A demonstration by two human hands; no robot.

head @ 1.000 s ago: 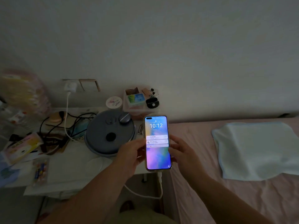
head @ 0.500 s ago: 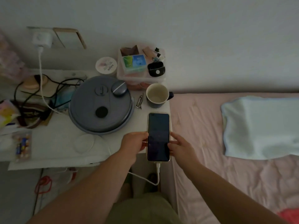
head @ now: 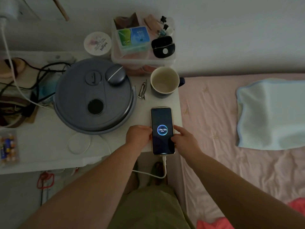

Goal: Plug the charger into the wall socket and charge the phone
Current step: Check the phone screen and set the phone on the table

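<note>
The phone [head: 162, 131] lies flat and face up on the right front corner of the white desk [head: 49, 151], its bottom end just over the front edge, and its dark glass screen glows with a small blue ring reading 96.10%. Both bare forearms reach forward from below, and one hand sits on each long side of it: the left hand [head: 138, 135] is curled with its fingers pressed to the left edge, the right hand [head: 184, 140] has its thumb on the right edge of the screen and its fingers spread along that side, so the two hands pinch the phone between them. One white cable [head: 163, 167] is plugged into the bottom end; it hangs in a loop below the desk edge and passes behind the left arm. At the far left a white cable climbs to a white charger [head: 9, 9] at the top corner on the wall; the socket itself I cannot make out. Just beyond the phone stands one round mug [head: 165, 81], pale inside and dark outside, with a metal hair clip [head: 142, 91] beside it. To the left sits a big round grey lid-like disc [head: 94, 96] of smooth plastic, with a glossy oval case resting on it. Behind these are a clear plastic box [head: 142, 42] full of small things and one round white tub [head: 97, 43]. To the right, touching the desk, is a bed with a wrinkled pink sheet [head: 214, 113] and one folded pale blue towel [head: 270, 113].
</note>
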